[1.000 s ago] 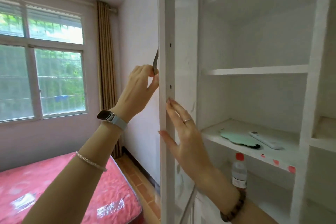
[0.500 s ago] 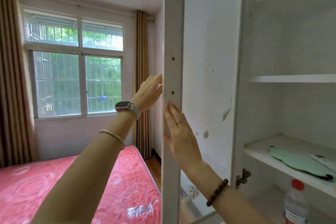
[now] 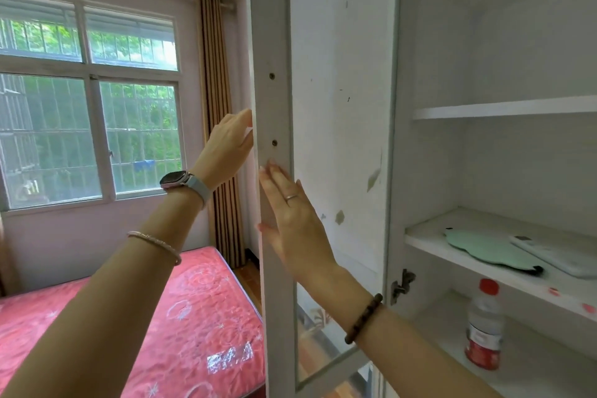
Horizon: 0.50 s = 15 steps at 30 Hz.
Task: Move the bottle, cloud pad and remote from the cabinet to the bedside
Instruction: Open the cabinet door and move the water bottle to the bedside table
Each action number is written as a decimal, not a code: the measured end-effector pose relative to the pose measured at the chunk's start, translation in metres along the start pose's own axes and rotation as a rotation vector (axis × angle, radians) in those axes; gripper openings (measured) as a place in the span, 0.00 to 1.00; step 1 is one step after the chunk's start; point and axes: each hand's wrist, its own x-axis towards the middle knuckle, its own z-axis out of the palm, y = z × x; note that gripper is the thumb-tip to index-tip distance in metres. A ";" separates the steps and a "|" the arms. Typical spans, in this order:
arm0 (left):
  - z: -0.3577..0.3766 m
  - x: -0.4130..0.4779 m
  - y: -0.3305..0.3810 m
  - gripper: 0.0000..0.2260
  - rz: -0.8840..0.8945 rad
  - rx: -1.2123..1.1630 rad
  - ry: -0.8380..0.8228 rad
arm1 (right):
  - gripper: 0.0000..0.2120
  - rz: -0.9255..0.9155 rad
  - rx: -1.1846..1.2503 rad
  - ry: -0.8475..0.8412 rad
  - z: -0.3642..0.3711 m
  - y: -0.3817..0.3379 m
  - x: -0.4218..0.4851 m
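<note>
A barred window (image 3: pixel 90 126) lights the far left of a bedroom, above a bed (image 3: pixel 181 317) with a red patterned cover; a striped tan curtain (image 3: pixel 215 113) hangs just right of the glass. The person's left hand (image 3: pixel 227 147), a watch (image 3: pixel 177 180) on its wrist, reaches to the outer edge of an open white cabinet door (image 3: pixel 336 81); its fingertips are hidden behind that edge, so whether they grip it cannot be told. The right hand (image 3: pixel 292 220), ringed and with a bead bracelet (image 3: pixel 363 318) at the wrist, lies flat on the door's near frame, fingers straight and close together, holding nothing. Farther right, inside the white cabinet (image 3: pixel 504 107), a pale green cloud pad (image 3: pixel 484 250) lies on a shelf with a white remote (image 3: pixel 559 257) touching its right side; a red-capped bottle (image 3: pixel 484 329) stands upright on the shelf below, well apart from both hands.
</note>
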 end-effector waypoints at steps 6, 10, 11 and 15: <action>-0.006 -0.031 0.023 0.08 0.000 0.003 0.175 | 0.29 -0.015 -0.046 -0.054 -0.036 0.008 -0.022; -0.002 -0.075 0.043 0.09 -0.035 -0.033 0.285 | 0.18 0.099 -0.063 -0.019 -0.071 0.016 -0.060; 0.000 -0.088 0.050 0.08 -0.054 -0.040 0.298 | 0.17 0.129 -0.073 -0.014 -0.080 0.019 -0.071; 0.017 -0.144 0.085 0.08 -0.117 -0.064 0.260 | 0.14 0.245 -0.125 -0.029 -0.114 0.032 -0.122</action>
